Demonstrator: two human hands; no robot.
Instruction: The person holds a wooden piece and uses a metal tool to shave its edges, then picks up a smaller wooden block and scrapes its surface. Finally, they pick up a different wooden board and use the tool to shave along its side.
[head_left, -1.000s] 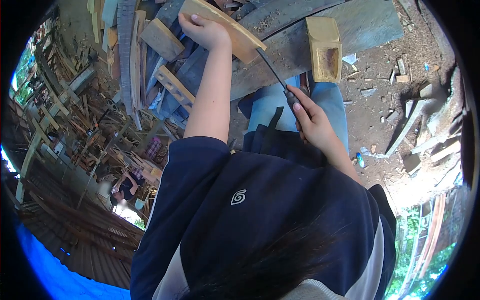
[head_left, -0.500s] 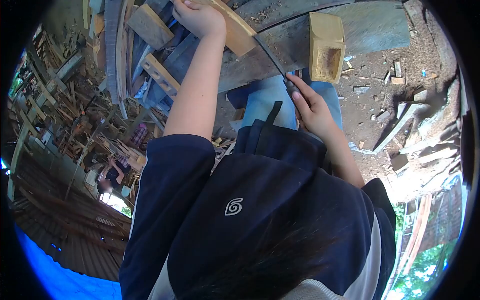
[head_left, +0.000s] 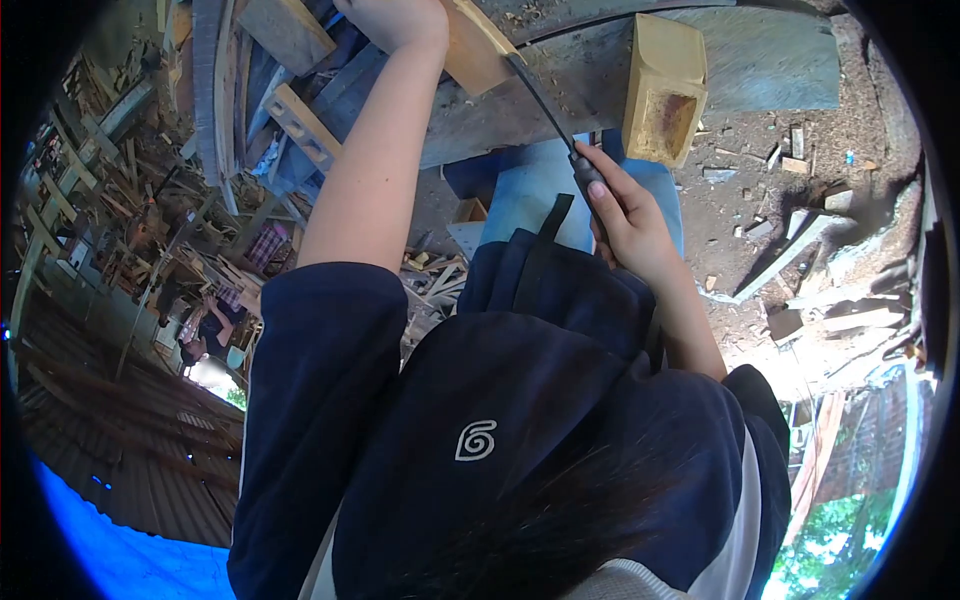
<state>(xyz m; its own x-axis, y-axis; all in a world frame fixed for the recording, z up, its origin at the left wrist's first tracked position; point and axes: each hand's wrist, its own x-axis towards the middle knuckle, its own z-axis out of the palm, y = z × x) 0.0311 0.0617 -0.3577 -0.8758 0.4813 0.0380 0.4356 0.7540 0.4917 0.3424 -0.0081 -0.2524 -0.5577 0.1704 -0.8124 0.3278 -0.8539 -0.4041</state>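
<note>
My right hand (head_left: 632,218) is closed around the black handle of a long, thin, dark hand tool (head_left: 545,105) that looks like a file. Its far end meets the edge of a pale wooden block (head_left: 478,55) near the top of the view. My left hand (head_left: 405,22) is at that block's left side, closed on it, its fingertips cut off by the frame's top. Under the block lies a broad grey plank (head_left: 760,62). To the right, a yellowish wooden box shape (head_left: 668,45) with a hollowed recess sits on the plank, above my knees.
Left of my forearm lie a wooden block (head_left: 288,35), a slotted wood piece (head_left: 305,128) and long boards (head_left: 208,95). Wood scraps (head_left: 820,250) litter the dirt floor at right. Far left, another person (head_left: 212,330) is among piled timber.
My left hand and the block have shifted slightly up, partly out of frame. The tool stays against the block's edge, and my right hand keeps its hold. The view has shifted slightly.
</note>
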